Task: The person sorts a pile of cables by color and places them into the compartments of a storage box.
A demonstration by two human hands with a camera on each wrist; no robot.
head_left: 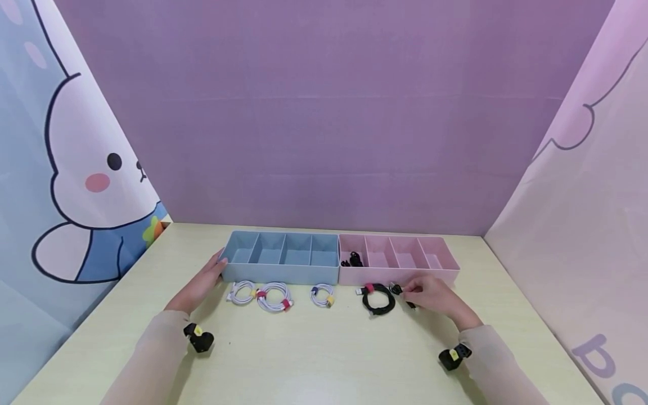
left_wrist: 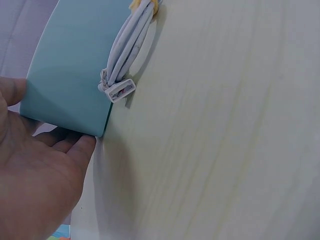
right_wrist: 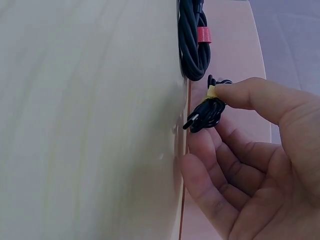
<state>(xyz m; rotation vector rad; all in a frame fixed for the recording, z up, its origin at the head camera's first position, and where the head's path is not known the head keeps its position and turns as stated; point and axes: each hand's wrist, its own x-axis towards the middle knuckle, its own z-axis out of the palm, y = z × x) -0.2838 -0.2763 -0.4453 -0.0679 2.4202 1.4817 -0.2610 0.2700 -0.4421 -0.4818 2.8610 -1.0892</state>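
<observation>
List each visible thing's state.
Left hand: touching left end of blue organizer
Right hand: pinching yellow-tied black cable
Yellow-tied black cable: bundled, held
Red-tied black cable: coiled
Left white cable: coiled, tied
Middle white cable: coiled, tied
Right white cable: coiled, tied
Blue organizer: upright, open-topped
Pink organizer: open-topped, black cabling inside
</observation>
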